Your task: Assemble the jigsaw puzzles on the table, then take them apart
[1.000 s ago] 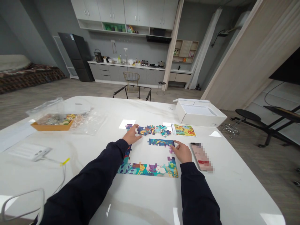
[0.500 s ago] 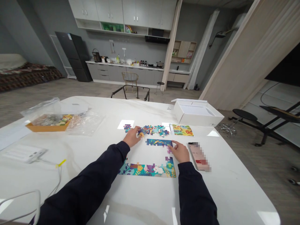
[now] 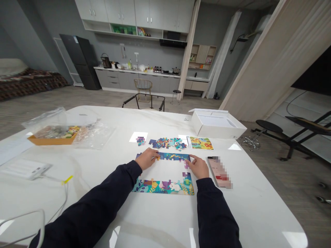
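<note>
A partly joined jigsaw frame lies on the white table, with a blue top strip (image 3: 173, 156) and a wide bottom strip (image 3: 165, 186) showing a white rabbit. My left hand (image 3: 148, 158) pinches a dark blue and orange puzzle piece (image 3: 158, 157) at the left end of the top strip. My right hand (image 3: 198, 166) rests at the top right corner, fingertips on the pink and blue pieces there; its fingers are apart. Beyond the frame lies a heap of loose pieces (image 3: 165, 142), with a small cluster (image 3: 140, 140) to its left.
A picture card (image 3: 201, 143) and an open white box (image 3: 218, 125) stand at the back right. A phone (image 3: 219, 172) lies right of my right hand. At the left are an orange tray (image 3: 51, 139), plastic bags (image 3: 95, 134), a white device (image 3: 31, 169) and its cable.
My left hand has moved down and slightly right from the loose pieces to the top strip, carrying the piece. My right hand has stayed in place.
</note>
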Tool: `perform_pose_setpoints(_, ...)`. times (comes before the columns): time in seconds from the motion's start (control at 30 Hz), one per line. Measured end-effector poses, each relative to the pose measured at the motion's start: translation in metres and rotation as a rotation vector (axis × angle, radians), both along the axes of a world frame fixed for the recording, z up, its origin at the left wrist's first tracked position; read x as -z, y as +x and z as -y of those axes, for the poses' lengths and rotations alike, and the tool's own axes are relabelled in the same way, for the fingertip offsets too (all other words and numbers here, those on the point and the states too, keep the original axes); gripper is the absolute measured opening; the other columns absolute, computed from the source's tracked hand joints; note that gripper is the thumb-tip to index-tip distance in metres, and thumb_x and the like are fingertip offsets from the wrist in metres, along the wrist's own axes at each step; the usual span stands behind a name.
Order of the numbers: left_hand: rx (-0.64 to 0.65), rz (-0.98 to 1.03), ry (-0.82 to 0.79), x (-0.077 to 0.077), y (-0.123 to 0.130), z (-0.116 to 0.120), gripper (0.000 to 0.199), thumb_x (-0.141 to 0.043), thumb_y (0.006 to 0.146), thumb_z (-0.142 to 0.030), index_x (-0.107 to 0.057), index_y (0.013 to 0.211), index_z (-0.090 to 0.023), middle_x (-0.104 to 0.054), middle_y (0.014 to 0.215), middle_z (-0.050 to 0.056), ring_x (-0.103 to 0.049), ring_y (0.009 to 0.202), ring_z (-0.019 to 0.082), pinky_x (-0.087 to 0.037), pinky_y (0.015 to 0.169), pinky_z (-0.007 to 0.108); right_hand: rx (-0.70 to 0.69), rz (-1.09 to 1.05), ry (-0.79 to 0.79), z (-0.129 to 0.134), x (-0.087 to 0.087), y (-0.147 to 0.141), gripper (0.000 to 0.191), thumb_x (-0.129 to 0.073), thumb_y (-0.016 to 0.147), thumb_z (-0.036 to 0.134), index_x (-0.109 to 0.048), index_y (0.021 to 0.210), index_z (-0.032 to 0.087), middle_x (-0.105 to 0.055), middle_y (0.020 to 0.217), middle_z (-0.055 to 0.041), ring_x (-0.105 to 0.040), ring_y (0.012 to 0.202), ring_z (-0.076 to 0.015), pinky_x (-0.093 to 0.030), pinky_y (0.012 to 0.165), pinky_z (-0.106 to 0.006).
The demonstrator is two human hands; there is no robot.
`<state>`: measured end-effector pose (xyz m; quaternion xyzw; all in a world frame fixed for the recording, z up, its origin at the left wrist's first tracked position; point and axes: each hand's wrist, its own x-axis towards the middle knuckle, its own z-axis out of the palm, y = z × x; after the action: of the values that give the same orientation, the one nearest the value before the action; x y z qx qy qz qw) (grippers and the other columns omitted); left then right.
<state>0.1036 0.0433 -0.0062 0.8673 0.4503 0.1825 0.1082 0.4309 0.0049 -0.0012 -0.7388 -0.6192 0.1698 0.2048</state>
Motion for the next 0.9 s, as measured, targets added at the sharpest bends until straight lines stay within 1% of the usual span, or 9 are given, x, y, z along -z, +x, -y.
perform_pose_setpoints(0.2,0.024,-0.069,0.060,-0.008,0.002,0.006,0.037,-0.055,0.090,-0.007,-0.078,0.115,-0.023,-0.073,0.122,0.010,-0.065,0.113,0.026,-0.052,0.104,0.040,0.000,0.008,0.004,0.000,-0.001,0.000,0.041,-0.069,0.089,0.046,-0.072,0.126,0.027,-0.072,0.073,0.0017,-0.068,0.079,-0.0186,-0.037,0.063,-0.025)
perform_pose_setpoints(0.33,0.053,-0.126,0.069,-0.012,0.004,0.009,0.037,-0.053,0.092,-0.006,-0.078,0.114,-0.022,-0.072,0.121,0.012,-0.064,0.113,0.025,-0.052,0.102,0.040,0.003,0.010,-0.006,0.000,-0.002,-0.001,0.042,-0.069,0.089,0.047,-0.072,0.126,0.027,-0.072,0.073,0.0014,-0.068,0.080,-0.0192,-0.037,0.064,-0.025)
perform_pose_setpoints(0.47,0.060,-0.153,0.065,-0.011,0.005,0.012,0.037,-0.052,0.090,-0.002,-0.077,0.110,-0.021,-0.070,0.122,0.012,-0.062,0.113,0.026,-0.052,0.101,0.040,0.009,0.009,-0.008,-0.001,-0.001,-0.001,0.042,-0.069,0.089,0.048,-0.072,0.125,0.028,-0.072,0.073,0.0016,-0.069,0.079,-0.0191,-0.037,0.064,-0.025)
perform_pose_setpoints(0.57,0.050,-0.083,0.034,-0.008,0.001,0.011,0.032,-0.057,0.088,-0.006,-0.075,0.109,-0.021,-0.069,0.123,0.012,-0.062,0.114,0.026,-0.051,0.104,0.042,0.007,0.016,-0.013,0.000,-0.002,-0.001,0.041,-0.068,0.089,0.048,-0.072,0.125,0.028,-0.072,0.073,0.0015,-0.069,0.079,-0.0191,-0.037,0.065,-0.025)
perform_pose_setpoints(0.63,-0.005,0.040,-0.019,-0.007,-0.005,0.005,0.031,-0.061,0.087,-0.013,-0.070,0.116,-0.021,-0.067,0.121,0.011,-0.065,0.107,0.024,-0.054,0.099,0.041,0.001,0.014,-0.018,0.001,-0.003,-0.001,0.041,-0.068,0.089,0.047,-0.071,0.125,0.028,-0.072,0.073,0.0016,-0.069,0.080,-0.0190,-0.038,0.065,-0.025)
perform_pose_setpoints(0.7,-0.124,0.166,-0.068,-0.006,-0.009,-0.005,0.036,-0.062,0.087,-0.018,-0.062,0.122,-0.021,-0.066,0.120,0.009,-0.067,0.096,0.021,-0.058,0.088,0.037,-0.006,0.009,-0.016,0.001,-0.004,-0.002,0.040,-0.067,0.090,0.047,-0.071,0.125,0.027,-0.072,0.073,0.0016,-0.069,0.081,-0.0190,-0.038,0.066,-0.026)
perform_pose_setpoints(0.77,-0.249,0.227,-0.084,-0.006,-0.011,-0.018,0.037,-0.062,0.086,-0.021,-0.057,0.123,-0.020,-0.064,0.121,0.009,-0.068,0.090,0.019,-0.059,0.081,0.035,-0.009,0.013,-0.011,0.002,-0.006,-0.003,0.040,-0.067,0.090,0.046,-0.071,0.125,0.027,-0.072,0.073,0.0016,-0.070,0.081,-0.0194,-0.038,0.065,-0.026)
perform_pose_setpoints(0.83,-0.328,0.234,-0.071,-0.006,-0.008,-0.031,0.040,-0.066,0.085,-0.024,-0.055,0.122,-0.019,-0.063,0.122,0.011,-0.068,0.091,0.020,-0.057,0.083,0.036,-0.007,0.022,-0.011,0.002,-0.007,-0.003,0.041,-0.067,0.090,0.046,-0.071,0.125,0.027,-0.073,0.074,0.0013,-0.070,0.081,-0.0197,-0.038,0.064,-0.026)
perform_pose_setpoints(0.9,-0.369,0.221,-0.060,-0.006,-0.001,-0.042,0.044,-0.071,0.082,-0.030,-0.054,0.121,-0.018,-0.064,0.120,0.012,-0.069,0.095,0.023,-0.056,0.087,0.038,-0.005,0.028,-0.016,0.002,-0.008,-0.003,0.040,-0.067,0.090,0.046,-0.071,0.125,0.027,-0.073,0.075,0.0009,-0.069,0.081,-0.0197,-0.037,0.063,-0.026)
